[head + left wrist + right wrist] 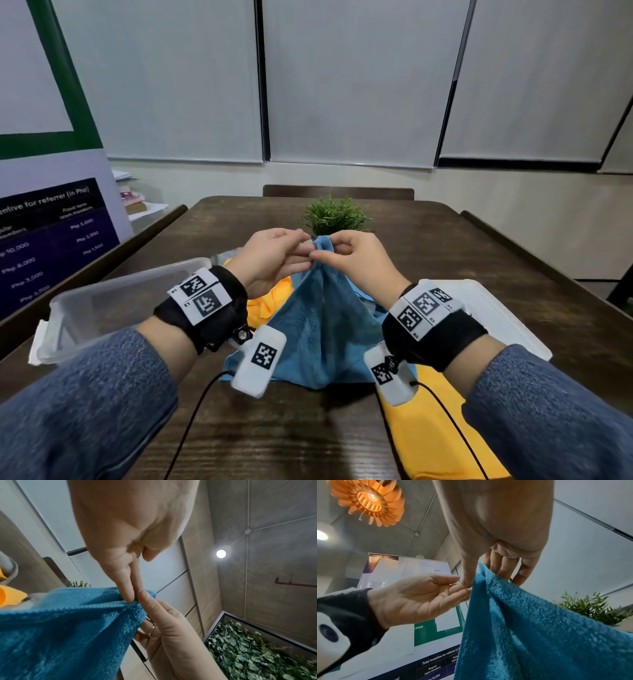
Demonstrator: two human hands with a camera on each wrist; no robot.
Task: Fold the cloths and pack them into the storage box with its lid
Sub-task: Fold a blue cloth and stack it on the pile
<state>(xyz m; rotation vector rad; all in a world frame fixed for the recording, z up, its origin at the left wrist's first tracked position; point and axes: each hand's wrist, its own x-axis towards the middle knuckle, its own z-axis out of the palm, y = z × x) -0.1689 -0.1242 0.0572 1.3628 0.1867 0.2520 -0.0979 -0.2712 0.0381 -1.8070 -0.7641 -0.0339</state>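
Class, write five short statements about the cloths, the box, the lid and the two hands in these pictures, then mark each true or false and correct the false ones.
1. Both hands pinch the blue cloth at its top. True: the left hand and right hand meet there.
2. The blue cloth lies flat and folded on the table. False: it is lifted into a peak, its lower edge on the table.
3. The clear box stands to the person's left. True.
4. The box already holds the blue cloth. False: the cloth is outside it, in the hands.
5. A yellow cloth lies on the table near the right arm. True.
6. The white lid sits on the box. False: it lies apart, on the right.
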